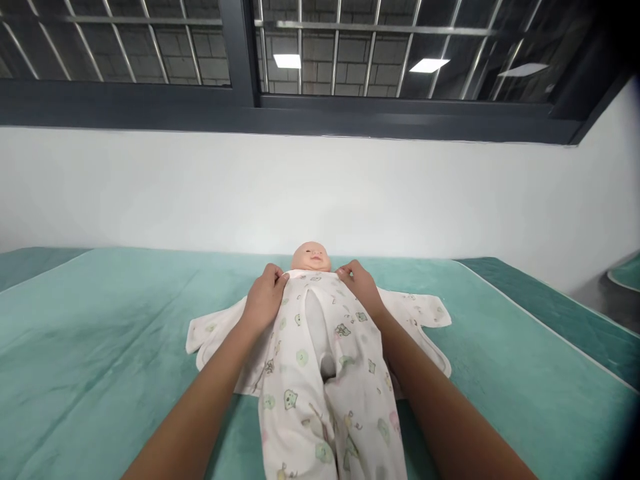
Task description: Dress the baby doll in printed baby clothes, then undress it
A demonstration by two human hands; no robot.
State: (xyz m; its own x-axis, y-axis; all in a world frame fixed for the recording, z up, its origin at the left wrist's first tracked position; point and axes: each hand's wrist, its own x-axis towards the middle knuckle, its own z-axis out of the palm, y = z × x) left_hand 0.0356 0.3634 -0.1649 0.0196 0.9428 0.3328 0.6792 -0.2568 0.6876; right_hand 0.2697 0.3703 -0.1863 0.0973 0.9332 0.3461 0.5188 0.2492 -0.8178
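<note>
A baby doll (311,256) lies on its back, its bald head toward the wall. Over its body are white baby pants (300,373) printed with green and pink animals, with a gap down the middle. My left hand (268,297) pinches the pants' top edge at the left, close under the doll's chin. At the right of that edge, my right hand (357,283) pinches the cloth too. Beneath the pants a white baby shirt (417,310) lies spread, its sleeves out to both sides. The doll's torso and limbs are mostly hidden.
A teal padded mat (125,333) covers the surface under the doll. Behind it rises a white wall (280,193), with a dark-framed window (350,120) and metal bars above. Another teal padded piece (627,272) shows at the far right edge.
</note>
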